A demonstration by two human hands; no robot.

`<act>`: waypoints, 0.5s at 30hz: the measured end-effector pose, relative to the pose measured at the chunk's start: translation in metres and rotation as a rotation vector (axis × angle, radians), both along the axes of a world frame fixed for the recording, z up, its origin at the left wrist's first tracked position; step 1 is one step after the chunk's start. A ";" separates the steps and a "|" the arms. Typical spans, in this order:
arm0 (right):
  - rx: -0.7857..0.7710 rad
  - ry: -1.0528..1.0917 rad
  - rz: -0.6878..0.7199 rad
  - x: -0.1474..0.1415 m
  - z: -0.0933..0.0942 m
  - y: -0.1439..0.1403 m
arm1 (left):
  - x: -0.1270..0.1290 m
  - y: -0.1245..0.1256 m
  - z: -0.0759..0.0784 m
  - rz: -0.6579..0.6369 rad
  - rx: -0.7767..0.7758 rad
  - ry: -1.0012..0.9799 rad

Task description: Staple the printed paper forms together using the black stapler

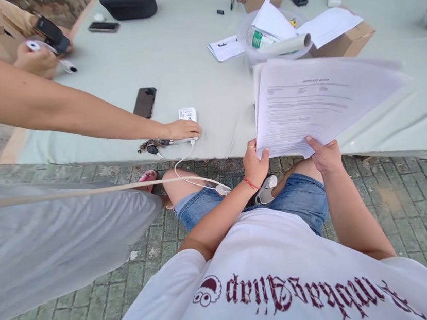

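Observation:
A stack of printed paper sheets (307,101) is held up above the table's near edge, its right side blurred. My left hand (255,165) grips the lower left corner, the thumb on the front face. My right hand (325,154) pinches the bottom edge further right, its thumb also on the printed side. Behind the stack stands a clear plastic tub (249,54) with a rolled paper (288,44), a bottle with a green label (259,38) and loose paper in it. The stack hides part of the table behind it.
Another person's hand (184,129) rests on a white power bank (187,114) with a cable (177,167). Keys (153,146) and a black phone (145,102) lie nearby. A cardboard box (352,41) sits beside the tub. A black case (126,2) stands at the back.

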State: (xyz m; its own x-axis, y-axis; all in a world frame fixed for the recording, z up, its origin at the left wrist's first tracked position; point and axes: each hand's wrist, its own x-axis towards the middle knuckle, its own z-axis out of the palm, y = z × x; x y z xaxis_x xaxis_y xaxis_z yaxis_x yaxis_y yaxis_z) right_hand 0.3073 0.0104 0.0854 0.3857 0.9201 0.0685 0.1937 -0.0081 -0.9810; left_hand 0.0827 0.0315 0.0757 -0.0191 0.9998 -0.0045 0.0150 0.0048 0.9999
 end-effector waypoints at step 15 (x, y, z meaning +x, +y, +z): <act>-0.041 0.013 0.265 0.005 0.005 0.032 | -0.040 0.061 0.006 -0.156 0.110 -0.219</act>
State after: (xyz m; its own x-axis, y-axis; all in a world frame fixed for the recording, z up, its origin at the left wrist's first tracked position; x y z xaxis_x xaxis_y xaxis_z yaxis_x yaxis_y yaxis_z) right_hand 0.3119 0.0429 0.0899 0.1317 0.9909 0.0261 0.1817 0.0018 -0.9834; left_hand 0.0423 0.0928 0.0821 0.1248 0.9853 0.1167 -0.2091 -0.0889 0.9739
